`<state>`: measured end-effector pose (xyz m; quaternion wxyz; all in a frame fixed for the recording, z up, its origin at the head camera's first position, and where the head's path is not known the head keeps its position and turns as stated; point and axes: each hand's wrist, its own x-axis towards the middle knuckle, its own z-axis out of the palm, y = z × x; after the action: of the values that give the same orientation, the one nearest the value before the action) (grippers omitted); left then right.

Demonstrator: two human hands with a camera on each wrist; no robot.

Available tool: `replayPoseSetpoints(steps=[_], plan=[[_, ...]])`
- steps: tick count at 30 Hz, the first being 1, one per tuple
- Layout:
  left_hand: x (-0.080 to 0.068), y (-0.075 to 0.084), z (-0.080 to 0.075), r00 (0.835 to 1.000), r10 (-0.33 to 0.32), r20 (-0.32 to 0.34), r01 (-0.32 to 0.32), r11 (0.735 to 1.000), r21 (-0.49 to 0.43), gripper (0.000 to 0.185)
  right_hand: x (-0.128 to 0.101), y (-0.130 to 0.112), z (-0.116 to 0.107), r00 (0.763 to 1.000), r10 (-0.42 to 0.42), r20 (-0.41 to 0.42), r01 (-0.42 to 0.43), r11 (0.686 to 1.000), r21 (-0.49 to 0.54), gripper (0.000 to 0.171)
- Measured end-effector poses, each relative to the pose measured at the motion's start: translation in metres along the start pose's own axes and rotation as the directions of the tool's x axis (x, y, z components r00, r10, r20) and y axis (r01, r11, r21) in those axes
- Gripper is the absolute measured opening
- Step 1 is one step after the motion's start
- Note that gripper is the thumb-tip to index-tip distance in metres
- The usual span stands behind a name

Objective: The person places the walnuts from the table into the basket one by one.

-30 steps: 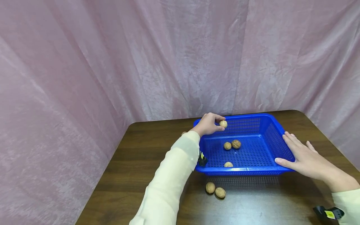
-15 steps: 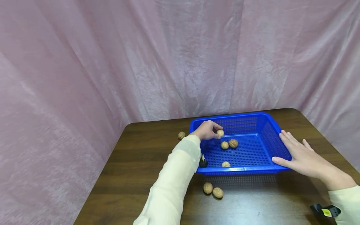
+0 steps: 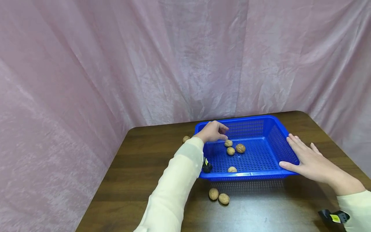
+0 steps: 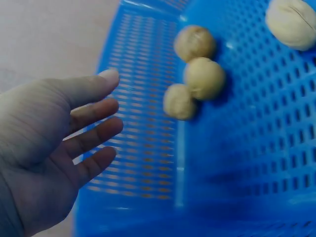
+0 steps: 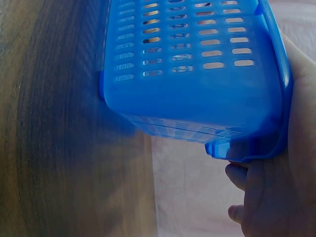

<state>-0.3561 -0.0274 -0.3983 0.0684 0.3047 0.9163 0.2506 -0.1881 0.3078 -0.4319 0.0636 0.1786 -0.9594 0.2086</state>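
Walnut [image 3: 228, 143] sits loose in the far-left of the blue basket [image 3: 262, 175], just under the left hand [image 3: 213, 132], fingers open. Right hand [image 3: 308, 161] lies flat on the basket's right rim; a nudge could roll nuts around or tip it off the bench [image 3: 139, 180].

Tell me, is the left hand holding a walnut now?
No, the left hand is open and empty, and the walnuts lie apart from it in the blue basket.

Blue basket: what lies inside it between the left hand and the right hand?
In the head view, four walnuts lie on the blue basket floor between the left hand and right hand.
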Motion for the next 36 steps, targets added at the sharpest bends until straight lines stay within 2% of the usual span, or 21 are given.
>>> replayPoseSetpoints(steps=[5, 7, 10, 15, 20, 23, 27, 31, 36], plan=[[-0.022, 0.016, -0.026, 0.999, 0.026, -0.019, -0.024, 0.991, 0.132, 0.047, 0.002, 0.000, 0.001, 1.000, 0.005, -0.003, -0.005, 1.000, 0.010, 0.096], [-0.038, 0.017, -0.034, 0.999, 0.034, -0.026, -0.028, 0.979, 0.201, 0.053, 0.003, -0.001, 0.001, 1.000, 0.009, -0.003, -0.009, 1.000, 0.013, 0.096], [-0.067, 0.011, -0.040, 0.999, 0.010, -0.041, 0.001, 0.965, 0.261, 0.066, 0.007, 0.000, 0.001, 1.000, 0.003, 0.001, -0.003, 1.000, 0.015, 0.097], [-0.117, -0.011, -0.029, 0.994, -0.052, -0.092, 0.074, 0.966, 0.249, 0.091, 0.011, 0.001, 0.000, 1.000, -0.005, -0.010, 0.005, 1.000, 0.014, 0.096], [-0.151, -0.024, -0.006, 0.993, -0.034, -0.110, 0.061, 0.965, 0.254, 0.102, 0.011, 0.003, 0.001, 0.999, -0.027, -0.018, 0.027, 1.000, 0.012, 0.096], [-0.161, -0.023, 0.008, 0.993, -0.036, -0.114, 0.063, 0.966, 0.249, 0.106, 0.010, 0.003, 0.003, 0.999, -0.029, -0.021, 0.030, 0.999, 0.019, 0.096], [-0.165, -0.021, 0.020, 0.985, -0.087, -0.146, 0.115, 0.975, 0.193, 0.112, 0.010, 0.003, 0.005, 0.999, -0.030, -0.023, 0.031, 0.999, 0.022, 0.096], [-0.165, -0.020, 0.024, 0.977, -0.122, -0.174, 0.146, 0.980, 0.133, 0.114, 0.011, 0.004, 0.005, 0.999, -0.031, -0.027, 0.032, 0.999, 0.031, 0.096], [-0.162, -0.017, 0.026, 0.976, -0.132, -0.174, 0.155, 0.980, 0.126, 0.113, 0.011, 0.007, 0.004, 0.999, -0.037, -0.032, 0.038, 0.998, 0.041, 0.095]])
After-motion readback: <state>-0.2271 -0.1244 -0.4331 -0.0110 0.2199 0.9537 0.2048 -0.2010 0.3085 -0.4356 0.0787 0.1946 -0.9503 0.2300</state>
